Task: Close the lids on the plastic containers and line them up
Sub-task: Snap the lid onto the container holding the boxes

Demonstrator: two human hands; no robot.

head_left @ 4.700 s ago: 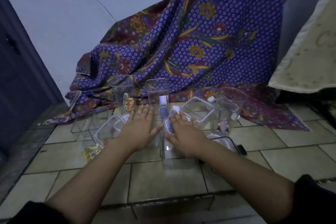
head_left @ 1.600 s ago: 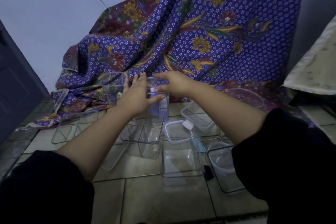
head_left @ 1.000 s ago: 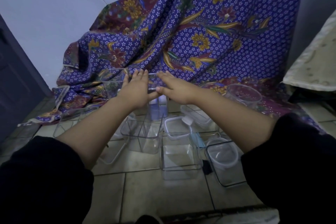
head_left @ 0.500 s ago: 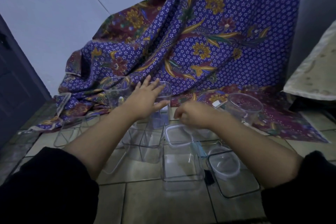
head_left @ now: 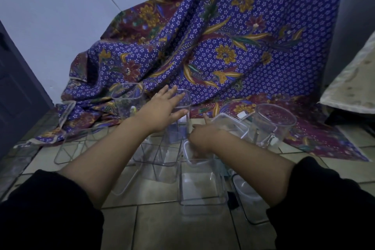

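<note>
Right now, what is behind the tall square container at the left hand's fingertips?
The purple flowered cloth hangs behind the tall square container, showing through its clear walls. The left hand covers the container's left side, so anything behind that part is hidden.

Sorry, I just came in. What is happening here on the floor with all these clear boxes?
A person is dealing with clear plastic containers on a tiled floor, in front of a patterned cloth. The left hand, fingers straight, lies over the top of a tall container at the back. The right hand reaches to a low tilted container beside it; whether it grips anything I cannot tell. The containers stand scattered, not yet in a line.
</note>
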